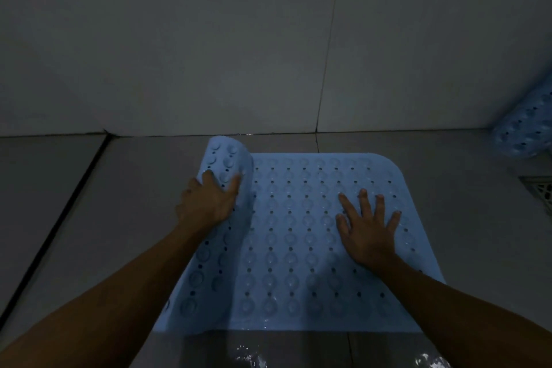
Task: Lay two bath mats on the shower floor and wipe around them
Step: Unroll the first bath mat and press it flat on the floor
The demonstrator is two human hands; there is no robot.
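One head-worn view looks forward and down, close over the shower floor (448, 158). The dim light probably hides detail.

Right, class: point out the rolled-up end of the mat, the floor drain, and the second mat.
rolled end of the mat (227, 164): head view, on its bumpy underside.
floor drain (539, 193): head view, on the grate.
second mat (525, 134): head view, on its rolled side.
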